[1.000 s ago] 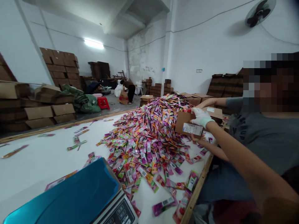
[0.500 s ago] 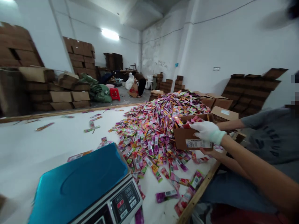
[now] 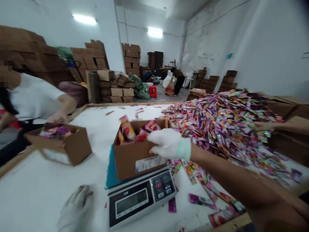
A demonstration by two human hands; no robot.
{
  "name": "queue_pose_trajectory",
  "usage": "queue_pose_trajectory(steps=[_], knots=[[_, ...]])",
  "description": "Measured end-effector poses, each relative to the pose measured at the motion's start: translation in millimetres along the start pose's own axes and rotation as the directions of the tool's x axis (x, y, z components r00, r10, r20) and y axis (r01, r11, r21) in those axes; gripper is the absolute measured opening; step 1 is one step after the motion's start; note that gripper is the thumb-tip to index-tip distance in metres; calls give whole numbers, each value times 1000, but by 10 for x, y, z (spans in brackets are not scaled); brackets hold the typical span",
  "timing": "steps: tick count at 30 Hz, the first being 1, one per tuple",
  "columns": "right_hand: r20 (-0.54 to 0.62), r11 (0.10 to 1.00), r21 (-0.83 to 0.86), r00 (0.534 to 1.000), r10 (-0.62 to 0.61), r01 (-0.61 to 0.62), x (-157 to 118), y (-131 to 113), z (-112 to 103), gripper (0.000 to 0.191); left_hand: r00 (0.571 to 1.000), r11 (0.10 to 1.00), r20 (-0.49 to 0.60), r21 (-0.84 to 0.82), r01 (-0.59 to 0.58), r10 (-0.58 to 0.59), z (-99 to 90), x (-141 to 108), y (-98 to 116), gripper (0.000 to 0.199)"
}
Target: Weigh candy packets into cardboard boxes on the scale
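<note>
My right hand [image 3: 166, 143], in a white glove, grips the near wall of an open cardboard box [image 3: 137, 159] that holds pink and red snack packets [image 3: 129, 130]. The box is over the blue pan [image 3: 111, 175] of a digital scale [image 3: 142, 196]; whether its full weight rests there I cannot tell. Low on the left, my gloved left hand [image 3: 76, 209] is over the white tabletop [image 3: 96, 174], its fingers loosely bent and apart, with nothing seen in them. It is nearest to the scale's left side.
A large heap of packets [image 3: 217, 122] covers the table's right side, where a co-worker's arm [image 3: 267, 125] reaches in. On the left, a person in a white shirt [image 3: 38, 96] has a hand at another filled box [image 3: 65, 143]. Stacked cartons [image 3: 131, 56] stand behind, near a bending person [image 3: 178, 80].
The cardboard box has moved left with my right hand, from beside the heap to over the scale. My view has turned left. My left hand and the person on the left now show.
</note>
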State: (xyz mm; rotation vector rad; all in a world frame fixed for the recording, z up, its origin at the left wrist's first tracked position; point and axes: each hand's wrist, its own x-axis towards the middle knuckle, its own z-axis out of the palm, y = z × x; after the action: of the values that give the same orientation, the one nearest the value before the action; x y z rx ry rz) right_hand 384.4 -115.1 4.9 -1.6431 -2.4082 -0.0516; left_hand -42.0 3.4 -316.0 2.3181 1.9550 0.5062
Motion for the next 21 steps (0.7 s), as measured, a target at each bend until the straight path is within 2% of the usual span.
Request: queue_pose_trajectory(steps=[2, 4, 5, 7, 9, 11, 12, 13, 14, 15, 16, 17, 19, 20, 21], knots=[[126, 997, -7, 989, -72, 73, 255, -209, 149, 21, 997, 997, 43, -45, 60, -58, 16, -23, -67, 65], [147, 993, 24, 982, -121, 119, 330, -307, 188, 27, 992, 989, 56, -86, 122, -117, 14, -60, -56, 74], [104, 987, 55, 982, -155, 150, 301, -294, 173, 33, 990, 986, 39, -98, 135, -132, 10, -80, -29, 73], [-93, 968, 127, 974, -207, 217, 126, -112, 113, 52, 993, 986, -9, -120, 117, -119, 1, -118, 37, 66], [-351, 946, 201, 920, -173, 254, -172, 286, 82, 79, 995, 988, -37, -127, 89, -94, 2, -150, 87, 59], [-491, 953, 265, 871, 2, 148, -544, 830, 175, 105, 996, 989, -28, -123, 79, -83, 19, -174, 102, 56], [-498, 957, 290, 858, 125, 29, -747, 1110, 290, 119, 997, 990, -14, -120, 75, -78, 35, -182, 97, 56], [-457, 944, 299, 848, 268, -136, -956, 1366, 453, 135, 997, 991, 0, -116, 72, -72, 54, -188, 87, 55], [-384, 896, 294, 817, 430, -333, -1168, 1578, 656, 148, 998, 991, 12, -112, 68, -68, 72, -192, 76, 54], [-278, 804, 272, 757, 592, -529, -1374, 1737, 889, 158, 998, 992, 20, -108, 67, -65, 89, -196, 66, 53], [-154, 670, 227, 653, 741, -707, -1567, 1844, 1136, 158, 998, 992, 24, -104, 69, -66, 103, -199, 59, 54], [-67, 537, 157, 534, 843, -829, -1735, 1907, 1382, 155, 997, 992, 24, -99, 72, -70, 113, -201, 57, 55], [26, 381, 23, 382, 924, -924, -1972, 1972, 1804, 147, 997, 993, 17, -90, 82, -81, 125, -206, 61, 58], [35, 344, -12, 343, 939, -939, -2034, 2009, 1953, 143, 996, 993, 13, -85, 87, -86, 128, -209, 65, 58], [27, 339, -28, 338, 941, -940, -2063, 2065, 2049, 138, 996, 993, 10, -80, 91, -91, 132, -212, 69, 58]])
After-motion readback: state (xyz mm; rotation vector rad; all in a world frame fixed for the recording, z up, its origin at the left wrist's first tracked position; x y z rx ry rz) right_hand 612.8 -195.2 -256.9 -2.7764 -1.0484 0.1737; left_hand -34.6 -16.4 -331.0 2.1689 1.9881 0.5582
